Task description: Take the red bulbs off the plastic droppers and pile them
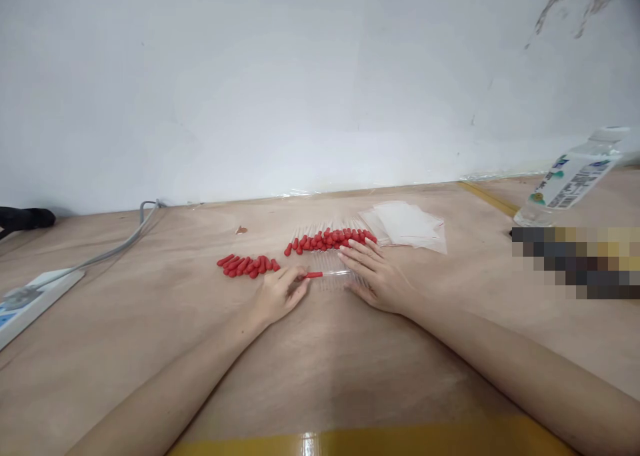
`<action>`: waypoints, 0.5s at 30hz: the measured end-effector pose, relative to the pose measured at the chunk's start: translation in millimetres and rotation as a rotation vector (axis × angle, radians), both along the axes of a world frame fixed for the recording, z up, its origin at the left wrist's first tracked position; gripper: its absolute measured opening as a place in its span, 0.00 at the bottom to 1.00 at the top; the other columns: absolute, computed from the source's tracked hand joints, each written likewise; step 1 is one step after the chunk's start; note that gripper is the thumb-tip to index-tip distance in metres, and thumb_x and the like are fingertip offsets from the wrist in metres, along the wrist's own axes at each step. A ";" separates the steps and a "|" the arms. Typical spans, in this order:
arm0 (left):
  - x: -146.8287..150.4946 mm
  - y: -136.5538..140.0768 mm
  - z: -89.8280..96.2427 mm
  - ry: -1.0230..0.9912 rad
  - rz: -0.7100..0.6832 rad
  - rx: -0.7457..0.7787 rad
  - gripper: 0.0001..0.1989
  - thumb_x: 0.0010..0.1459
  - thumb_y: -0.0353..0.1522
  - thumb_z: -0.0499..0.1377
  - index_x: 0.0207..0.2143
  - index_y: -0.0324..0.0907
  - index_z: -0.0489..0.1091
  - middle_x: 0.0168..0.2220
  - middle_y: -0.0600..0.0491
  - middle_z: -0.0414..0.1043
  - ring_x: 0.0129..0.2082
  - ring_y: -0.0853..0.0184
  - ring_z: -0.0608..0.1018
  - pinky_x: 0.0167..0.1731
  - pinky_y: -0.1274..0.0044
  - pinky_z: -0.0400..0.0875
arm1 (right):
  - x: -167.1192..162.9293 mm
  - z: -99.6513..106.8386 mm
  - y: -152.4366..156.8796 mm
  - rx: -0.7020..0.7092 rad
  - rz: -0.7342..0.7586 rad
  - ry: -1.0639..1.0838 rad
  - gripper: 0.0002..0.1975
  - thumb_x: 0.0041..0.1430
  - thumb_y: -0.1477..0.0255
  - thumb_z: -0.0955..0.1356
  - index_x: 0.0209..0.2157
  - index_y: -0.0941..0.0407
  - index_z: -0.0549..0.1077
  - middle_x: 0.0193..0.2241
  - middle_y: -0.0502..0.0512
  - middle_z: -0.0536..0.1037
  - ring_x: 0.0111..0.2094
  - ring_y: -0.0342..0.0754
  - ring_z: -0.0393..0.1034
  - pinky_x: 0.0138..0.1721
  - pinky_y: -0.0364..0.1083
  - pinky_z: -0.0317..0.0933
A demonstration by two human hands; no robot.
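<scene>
My left hand (284, 295) pinches a red rubber dropper bulb (315, 275), which lines up with the end of a clear thin tube under my right fingers. My right hand (377, 279) lies with its fingers stretched out over a row of clear tubes (327, 285); its palm side is hidden. Just beyond them lie several droppers with red bulbs (327, 239) side by side, bulbs toward me and tubes pointing to the wall. Left of my left hand is a small heap of loose red bulbs (245, 265).
Clear plastic bags (407, 224) lie behind my right hand. A tilted water bottle (570, 179) and a blurred-out patch are at the right. A power strip (43, 303) with a grey cable (120, 246) sits at the left. A white wall (300, 89) bounds the wooden table (320, 376).
</scene>
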State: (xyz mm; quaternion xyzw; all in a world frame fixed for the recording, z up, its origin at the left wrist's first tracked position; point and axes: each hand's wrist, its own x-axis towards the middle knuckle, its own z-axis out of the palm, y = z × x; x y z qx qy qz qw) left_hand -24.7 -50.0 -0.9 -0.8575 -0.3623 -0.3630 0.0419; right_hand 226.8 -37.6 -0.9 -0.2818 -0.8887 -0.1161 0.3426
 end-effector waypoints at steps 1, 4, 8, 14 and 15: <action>1.7 -0.5 -2.1 0.009 -0.015 0.019 0.05 0.55 0.30 0.53 0.35 0.40 0.66 0.32 0.52 0.73 0.28 0.71 0.75 0.28 0.81 0.70 | -0.9 -1.8 0.7 -0.006 0.016 -0.010 0.22 0.59 0.67 0.61 0.54 0.58 0.61 0.53 0.58 0.65 0.58 0.53 0.50 0.58 0.59 0.46; 4.5 -2.3 -3.2 0.013 -0.053 0.062 0.04 0.55 0.29 0.53 0.34 0.41 0.66 0.34 0.51 0.74 0.29 0.71 0.76 0.29 0.81 0.71 | -4.9 -6.9 2.6 -0.029 0.069 -0.002 0.17 0.60 0.69 0.61 0.50 0.57 0.66 0.49 0.56 0.70 0.57 0.52 0.54 0.58 0.59 0.48; 6.3 -5.7 1.2 -0.003 -0.073 0.081 0.05 0.55 0.28 0.55 0.35 0.41 0.66 0.35 0.50 0.74 0.32 0.70 0.76 0.32 0.80 0.72 | -9.7 -11.1 4.2 -0.059 0.134 0.034 0.13 0.60 0.72 0.61 0.45 0.58 0.70 0.44 0.56 0.74 0.55 0.50 0.58 0.57 0.57 0.52; 19.7 -3.4 1.3 0.035 -0.038 0.084 0.17 0.52 0.35 0.59 0.45 0.40 0.66 0.46 0.45 0.70 0.49 0.58 0.70 0.48 0.65 0.67 | -11.3 -13.3 4.0 -0.037 0.177 0.064 0.12 0.60 0.73 0.61 0.44 0.58 0.71 0.43 0.57 0.75 0.52 0.49 0.62 0.55 0.55 0.56; 22.2 -2.2 -0.2 0.053 -0.064 0.087 0.16 0.53 0.35 0.58 0.44 0.40 0.67 0.45 0.46 0.71 0.49 0.59 0.70 0.48 0.65 0.67 | -11.3 -13.5 3.8 -0.035 0.180 0.063 0.12 0.61 0.73 0.61 0.44 0.59 0.71 0.42 0.57 0.75 0.52 0.49 0.62 0.55 0.54 0.57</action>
